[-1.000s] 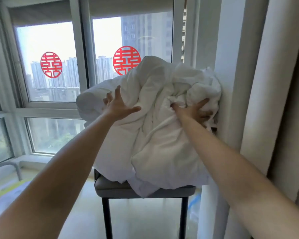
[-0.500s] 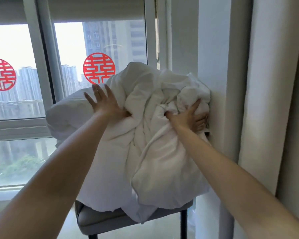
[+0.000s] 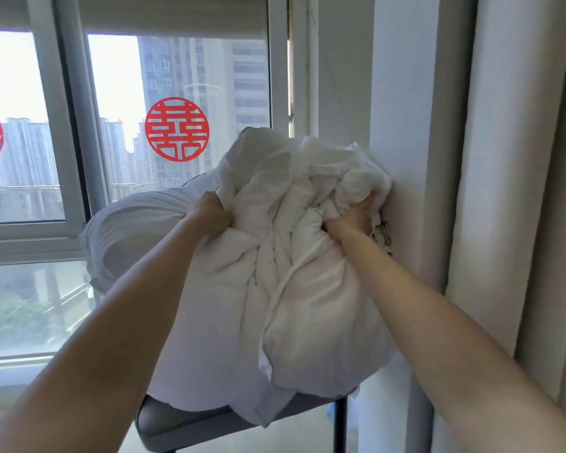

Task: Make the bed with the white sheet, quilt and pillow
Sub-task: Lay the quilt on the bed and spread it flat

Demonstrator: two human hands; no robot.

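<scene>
White bedding bundle sits heaped on the grey chair, left hand and right hand both fisted into its folds; gathering underway, next likely lifting it clear

Grey chair stands before window with red decal.

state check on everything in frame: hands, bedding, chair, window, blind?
left hand: fist shut on the bedding
right hand: shut on the bedding
bedding: crumpled heap on the chair, against the wall
chair: upright, seat loaded
window: looks shut
blind: mostly raised
</scene>
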